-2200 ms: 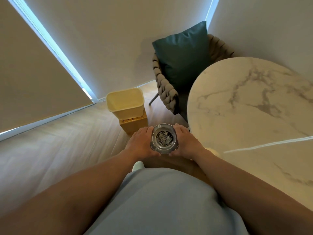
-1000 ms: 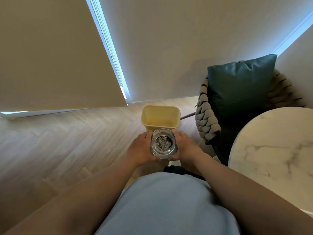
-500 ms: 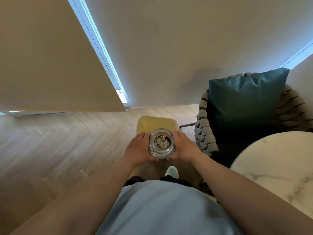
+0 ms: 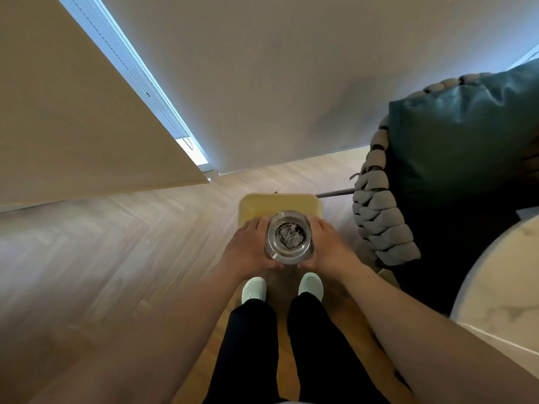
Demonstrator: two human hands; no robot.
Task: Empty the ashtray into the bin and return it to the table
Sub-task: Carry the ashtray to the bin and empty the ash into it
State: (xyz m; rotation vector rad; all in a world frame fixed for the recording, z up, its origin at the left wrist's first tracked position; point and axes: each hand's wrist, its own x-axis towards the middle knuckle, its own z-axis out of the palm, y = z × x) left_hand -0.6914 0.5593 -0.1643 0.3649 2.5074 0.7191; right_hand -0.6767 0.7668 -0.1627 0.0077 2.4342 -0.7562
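Fingers (image 4: 258, 225) of the left hand (image 4: 248, 249) wrap the left side of the ashtray (image 4: 288, 237), fingers of the right hand (image 4: 328, 246) wrap its right side. Both grips closed on the rim and wall, thumbs curled in at the near edge. Ashtray sits squarely between the two palms, upright, mouth up, grey ash heaped in the centre well. It's held in the air, off the table (image 4: 501, 287), which shows only as a marble edge at far right. Ashtray overlaps the near rim of the yellow bin (image 4: 262, 204) in view; bin stands on the wood floor (image 4: 116, 258) directly ahead of the two pale shoes (image 4: 253, 288). How far the ashtray is above the bin: can't tell. Woven chair (image 4: 379, 223) with a dark green cushion (image 4: 466, 126) is just right of the bin. Window blinds (image 4: 73, 112) fill the upper left.
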